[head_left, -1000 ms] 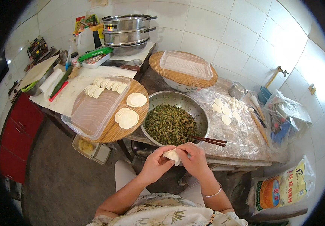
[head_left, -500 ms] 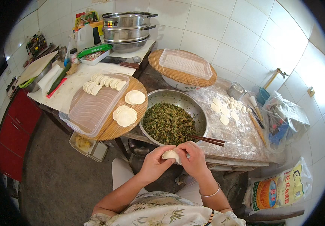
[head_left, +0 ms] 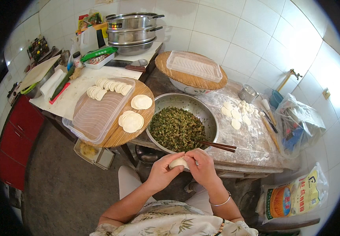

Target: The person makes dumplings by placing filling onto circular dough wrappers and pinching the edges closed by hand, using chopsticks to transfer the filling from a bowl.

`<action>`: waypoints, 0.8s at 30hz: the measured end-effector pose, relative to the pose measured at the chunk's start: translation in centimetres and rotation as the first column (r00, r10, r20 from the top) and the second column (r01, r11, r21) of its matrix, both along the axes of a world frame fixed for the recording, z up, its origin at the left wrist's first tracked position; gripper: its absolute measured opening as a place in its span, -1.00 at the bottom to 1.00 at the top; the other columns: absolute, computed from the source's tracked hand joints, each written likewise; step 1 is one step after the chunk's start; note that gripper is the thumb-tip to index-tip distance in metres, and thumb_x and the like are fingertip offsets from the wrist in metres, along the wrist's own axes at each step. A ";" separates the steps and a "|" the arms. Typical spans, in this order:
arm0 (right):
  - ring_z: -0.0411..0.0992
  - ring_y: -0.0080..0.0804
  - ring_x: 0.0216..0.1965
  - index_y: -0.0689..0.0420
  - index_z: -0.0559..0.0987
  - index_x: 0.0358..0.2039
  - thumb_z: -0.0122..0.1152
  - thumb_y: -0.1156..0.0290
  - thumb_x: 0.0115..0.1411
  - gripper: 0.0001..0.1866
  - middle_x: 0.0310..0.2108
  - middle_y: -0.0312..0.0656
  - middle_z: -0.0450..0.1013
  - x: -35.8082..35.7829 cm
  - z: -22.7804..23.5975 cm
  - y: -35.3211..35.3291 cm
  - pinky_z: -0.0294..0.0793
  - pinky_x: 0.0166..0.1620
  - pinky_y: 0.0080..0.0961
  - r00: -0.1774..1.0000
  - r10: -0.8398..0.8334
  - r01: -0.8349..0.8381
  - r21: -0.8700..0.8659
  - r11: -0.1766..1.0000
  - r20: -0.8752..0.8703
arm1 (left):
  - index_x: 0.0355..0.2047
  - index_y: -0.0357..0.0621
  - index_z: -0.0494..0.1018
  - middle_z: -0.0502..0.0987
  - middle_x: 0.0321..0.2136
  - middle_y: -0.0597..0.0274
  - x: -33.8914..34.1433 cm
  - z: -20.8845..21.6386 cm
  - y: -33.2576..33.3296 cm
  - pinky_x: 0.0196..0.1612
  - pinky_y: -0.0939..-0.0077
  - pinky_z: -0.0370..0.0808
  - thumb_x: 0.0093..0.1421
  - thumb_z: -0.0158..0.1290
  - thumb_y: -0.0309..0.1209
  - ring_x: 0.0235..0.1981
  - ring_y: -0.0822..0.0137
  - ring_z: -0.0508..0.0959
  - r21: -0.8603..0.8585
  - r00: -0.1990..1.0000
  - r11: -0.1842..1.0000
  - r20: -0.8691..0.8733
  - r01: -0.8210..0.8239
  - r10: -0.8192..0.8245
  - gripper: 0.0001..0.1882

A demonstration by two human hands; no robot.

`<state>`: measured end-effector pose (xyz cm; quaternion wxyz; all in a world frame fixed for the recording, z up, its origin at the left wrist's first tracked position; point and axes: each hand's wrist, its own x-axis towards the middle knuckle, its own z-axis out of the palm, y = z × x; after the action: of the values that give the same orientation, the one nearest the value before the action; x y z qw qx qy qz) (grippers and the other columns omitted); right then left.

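Observation:
Both hands pinch one dumpling [head_left: 178, 163] just in front of the bowl's near rim. My left hand [head_left: 162, 170] cups it, thumb along its near side. My right hand [head_left: 201, 164] presses its edge from the right; the fingertips partly hide the dough. Behind them sits a large steel bowl [head_left: 211, 118] of chopped green filling [head_left: 176, 128], with chopsticks [head_left: 219, 146] resting over its right rim. To the left, a clear plastic tray [head_left: 95, 118] on a round woven board [head_left: 148, 87] carries rows of dumplings [head_left: 111, 86]. Stacks of round wrappers [head_left: 131, 122] lie beside the tray.
Right of the bowl, dough pieces and flattened rounds [head_left: 236, 114] lie on the floured table [head_left: 233, 147], near a rolling pin [head_left: 270, 133]. A second clear tray [head_left: 195, 67] rests on another woven board behind. A cleaver [head_left: 134, 68] and steamer pot [head_left: 132, 29] stand back left.
My fingers have shifted slightly along the dumpling's edge, and less of the dough shows between them. The other things stay in place; the view has moved slightly.

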<state>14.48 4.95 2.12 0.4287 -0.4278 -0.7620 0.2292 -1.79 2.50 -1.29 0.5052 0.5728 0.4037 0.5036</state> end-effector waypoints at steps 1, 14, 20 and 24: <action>0.44 -0.29 -0.46 0.25 0.54 -0.38 0.15 0.52 0.11 -0.92 -0.46 -0.10 0.48 0.0 -0.1 0.0 0.40 -0.40 -0.47 0.999 0.002 -0.002 -0.002 1.000 -0.042 | -0.01 -0.20 0.40 0.44 -0.13 0.23 0.0 0.0 0.0 -0.20 0.63 0.44 0.09 0.13 -0.56 -0.21 0.49 0.46 0.011 1.000 1.000 0.006 -0.009 0.009 -0.59; 0.43 -0.36 -0.48 0.23 0.55 -0.43 0.19 0.52 0.08 -0.94 -0.50 -0.16 0.47 0.1 -0.3 -0.4 0.38 -0.42 -0.51 0.997 -0.039 0.035 -0.064 0.997 -0.059 | -0.06 -0.21 0.44 0.42 -0.17 0.23 0.2 -0.1 0.0 -0.22 0.62 0.49 0.08 0.13 -0.62 -0.22 0.45 0.49 0.079 0.999 0.996 -0.031 -0.030 0.032 -0.63; 0.44 -0.31 -0.46 0.22 0.54 -0.42 0.17 0.52 0.10 -0.95 -0.48 -0.14 0.47 0.1 0.3 -0.7 0.40 -0.40 -0.49 0.992 -0.018 -0.001 -0.151 0.989 -0.127 | -0.02 -0.18 0.44 0.46 -0.14 0.18 0.1 0.0 -0.1 -0.15 0.59 0.44 0.07 0.13 -0.57 -0.16 0.42 0.48 0.027 0.999 0.999 -0.005 -0.048 0.048 -0.59; 0.45 -0.29 -0.45 0.23 0.54 -0.42 0.16 0.52 0.10 -0.95 -0.46 -0.13 0.47 0.3 -0.3 -0.5 0.41 -0.38 -0.49 0.998 -0.023 0.021 -0.035 0.999 -0.059 | -0.08 -0.20 0.46 0.45 -0.17 0.20 0.6 0.7 -0.3 -0.22 0.62 0.48 0.08 0.11 -0.59 -0.23 0.44 0.49 -0.063 0.995 0.998 0.096 -0.015 0.021 -0.65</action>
<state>14.75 4.44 1.84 0.4462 -0.4365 -0.7402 0.2499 -1.15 2.24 -0.57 0.5373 0.5281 0.3993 0.5224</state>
